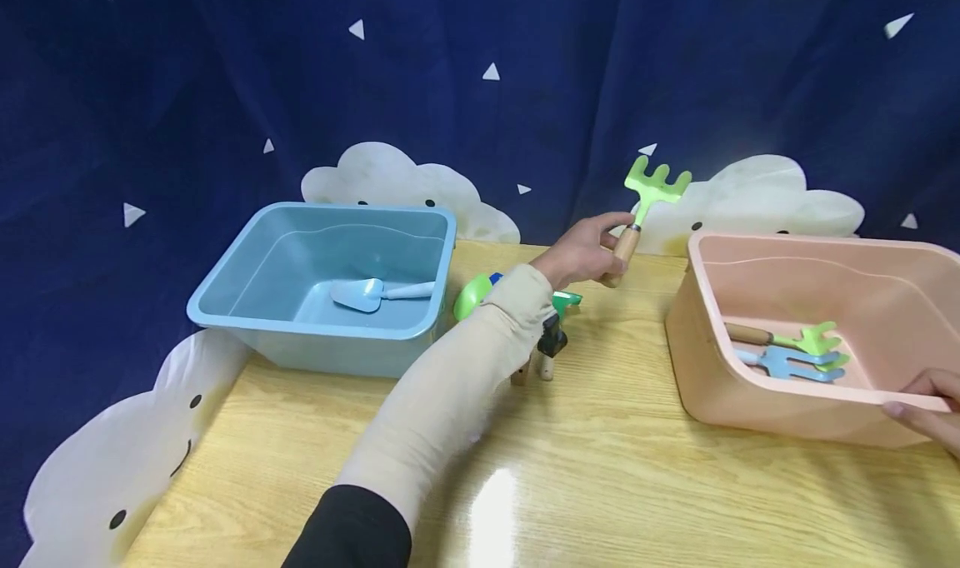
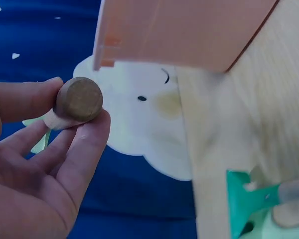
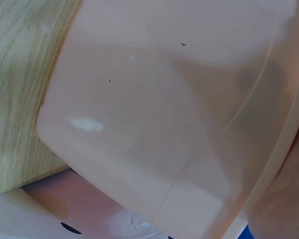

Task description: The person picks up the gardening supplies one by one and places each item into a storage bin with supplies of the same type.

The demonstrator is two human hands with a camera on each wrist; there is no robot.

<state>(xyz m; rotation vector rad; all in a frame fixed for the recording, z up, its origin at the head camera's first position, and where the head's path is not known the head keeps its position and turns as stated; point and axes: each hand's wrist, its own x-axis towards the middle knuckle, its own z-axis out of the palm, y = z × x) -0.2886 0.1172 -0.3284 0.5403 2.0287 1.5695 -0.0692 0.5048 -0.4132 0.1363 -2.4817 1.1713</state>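
My left hand (image 1: 583, 253) holds a small light-green garden rake (image 1: 654, 186) by its wooden handle, between the two bins and above the table, prongs up. The left wrist view shows thumb and fingertips pinching the round handle end (image 2: 82, 102). At the far right, my right hand (image 1: 941, 418) grips the front rim of the pink bin (image 1: 810, 397), thumb outside and fingers inside; the right wrist view shows only part of that hand (image 3: 281, 204). Inside the pink bin lie a green rake (image 1: 813, 339) with a wooden handle and a light-blue rake (image 1: 795, 364), partly overlapping.
A blue bin (image 1: 315, 331) stands at the left with a light-blue trowel (image 1: 363, 295) inside. Between the bins, several tools, including a green scoop (image 1: 471, 297) and a teal tool (image 1: 567, 300), lie partly hidden behind my left forearm. A dark-blue curtain (image 1: 450, 93) hangs behind the table.
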